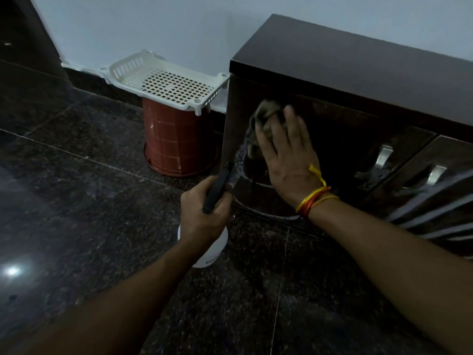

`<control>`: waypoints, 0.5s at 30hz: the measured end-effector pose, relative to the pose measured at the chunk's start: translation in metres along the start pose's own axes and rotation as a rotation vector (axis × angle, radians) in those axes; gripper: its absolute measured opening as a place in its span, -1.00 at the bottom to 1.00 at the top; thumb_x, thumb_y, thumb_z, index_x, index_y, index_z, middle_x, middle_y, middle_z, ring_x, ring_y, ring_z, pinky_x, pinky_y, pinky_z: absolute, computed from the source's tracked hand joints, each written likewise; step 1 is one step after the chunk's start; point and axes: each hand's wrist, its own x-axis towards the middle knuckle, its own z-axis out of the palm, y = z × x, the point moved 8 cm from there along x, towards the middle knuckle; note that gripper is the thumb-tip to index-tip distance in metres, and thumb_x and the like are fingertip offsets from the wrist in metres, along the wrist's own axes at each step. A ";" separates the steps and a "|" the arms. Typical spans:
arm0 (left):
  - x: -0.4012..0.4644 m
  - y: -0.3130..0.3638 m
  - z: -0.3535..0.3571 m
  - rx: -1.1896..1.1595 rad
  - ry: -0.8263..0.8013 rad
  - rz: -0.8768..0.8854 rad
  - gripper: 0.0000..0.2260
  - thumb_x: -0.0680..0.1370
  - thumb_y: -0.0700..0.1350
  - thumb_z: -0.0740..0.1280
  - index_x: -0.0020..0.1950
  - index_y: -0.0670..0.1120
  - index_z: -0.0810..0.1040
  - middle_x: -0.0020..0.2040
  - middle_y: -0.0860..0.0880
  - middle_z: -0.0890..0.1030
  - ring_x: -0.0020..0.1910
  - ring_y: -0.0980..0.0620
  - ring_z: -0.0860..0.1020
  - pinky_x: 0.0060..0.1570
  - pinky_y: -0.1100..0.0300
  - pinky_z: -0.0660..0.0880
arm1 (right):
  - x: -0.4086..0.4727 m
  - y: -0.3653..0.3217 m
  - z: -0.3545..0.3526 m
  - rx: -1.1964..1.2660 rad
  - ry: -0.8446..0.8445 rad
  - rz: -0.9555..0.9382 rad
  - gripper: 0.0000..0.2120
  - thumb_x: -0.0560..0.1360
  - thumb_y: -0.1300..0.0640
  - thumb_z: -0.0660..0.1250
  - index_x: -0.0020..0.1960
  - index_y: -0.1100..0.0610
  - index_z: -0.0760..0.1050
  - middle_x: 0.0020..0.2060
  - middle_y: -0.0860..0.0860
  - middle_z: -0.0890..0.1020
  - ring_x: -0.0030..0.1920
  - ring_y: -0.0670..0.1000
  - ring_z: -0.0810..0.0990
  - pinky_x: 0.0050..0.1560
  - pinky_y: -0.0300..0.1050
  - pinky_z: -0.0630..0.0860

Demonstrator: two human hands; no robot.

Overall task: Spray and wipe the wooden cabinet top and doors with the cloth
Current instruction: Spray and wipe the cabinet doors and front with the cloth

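Note:
A low dark wooden cabinet (358, 67) stands against the wall on the right. My right hand (286, 157) presses a crumpled grey-brown cloth (266, 119) flat against the leftmost door, fingers spread over it. My left hand (204, 216) grips a white spray bottle (207, 254) by its black trigger head (217, 188), held low in front of the cabinet's left corner. The bottle's body is mostly hidden under my hand.
A white perforated plastic tray (163, 78) rests on an upturned red-brown basket (174, 147) left of the cabinet. Two metal door handles (384, 155) show further right. Dark polished stone floor (76, 201) spreads in front. A striped fabric edge (435, 208) hangs at right.

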 end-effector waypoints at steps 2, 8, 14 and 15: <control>-0.001 -0.001 -0.003 -0.003 -0.004 0.008 -0.84 0.47 -0.08 0.28 -0.32 -0.03 0.45 -0.46 -0.13 0.45 -0.48 -0.23 0.44 -0.49 -0.13 0.39 | -0.018 -0.021 0.014 -0.018 -0.134 -0.131 -0.52 0.55 0.18 0.15 0.47 0.15 0.25 0.43 0.20 0.33 0.44 0.32 0.23 0.44 0.19 0.08; 0.001 -0.002 -0.007 0.035 -0.002 0.003 -0.78 0.46 -0.10 0.28 -0.37 0.14 0.44 -0.47 -0.02 0.46 -0.52 0.01 0.40 -0.49 0.07 0.34 | 0.008 -0.003 0.000 -0.013 -0.076 -0.076 -0.51 0.55 0.26 0.11 0.48 0.19 0.20 0.43 0.23 0.33 0.44 0.34 0.21 0.45 0.20 0.01; 0.004 -0.005 -0.010 0.019 0.007 -0.003 -0.85 0.49 -0.09 0.29 -0.28 -0.09 0.49 -0.44 -0.17 0.48 -0.45 -0.27 0.47 -0.47 -0.16 0.41 | 0.031 0.005 -0.011 -0.016 0.078 -0.025 -0.53 0.56 0.30 0.10 0.46 0.23 0.21 0.41 0.28 0.33 0.42 0.38 0.24 0.45 0.22 0.07; 0.004 -0.006 -0.011 0.022 0.010 -0.005 -0.85 0.48 -0.10 0.29 -0.29 -0.06 0.48 -0.45 -0.16 0.47 -0.45 -0.28 0.46 -0.47 -0.16 0.41 | 0.024 -0.004 -0.006 -0.013 0.026 -0.058 -0.54 0.56 0.28 0.09 0.46 0.23 0.22 0.41 0.26 0.33 0.43 0.37 0.23 0.45 0.22 0.07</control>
